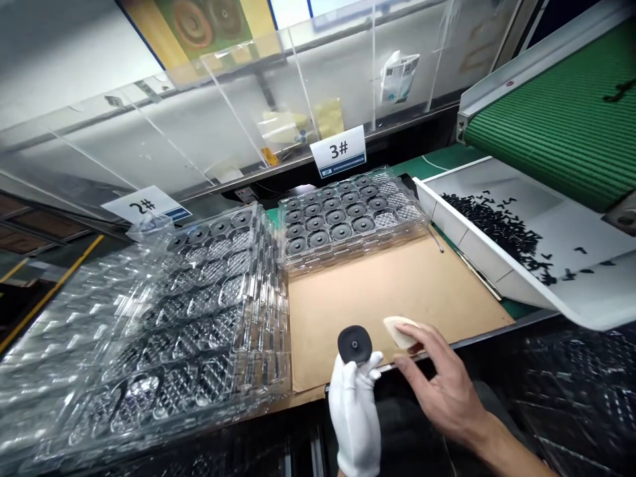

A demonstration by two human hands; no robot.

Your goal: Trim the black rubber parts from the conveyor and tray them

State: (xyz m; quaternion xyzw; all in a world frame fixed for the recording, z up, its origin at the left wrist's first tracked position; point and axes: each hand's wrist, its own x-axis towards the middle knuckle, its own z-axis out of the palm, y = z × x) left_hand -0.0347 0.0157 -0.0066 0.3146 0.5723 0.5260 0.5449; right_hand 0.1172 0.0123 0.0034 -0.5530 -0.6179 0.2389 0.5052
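My left hand wears a white glove and pinches a round black disc part upright at its fingertips, over the near edge of a brown cardboard sheet. My right hand is bare, and its index finger carries a cream rubber finger cot that points toward the disc without touching it. A clear plastic tray holding several of the same black discs lies at the far end of the cardboard.
Stacks of clear blister trays fill the bench at left. At right a white chute holds many small black clips below a green conveyor belt. Signs reading 2# and 3# stand behind clear dividers.
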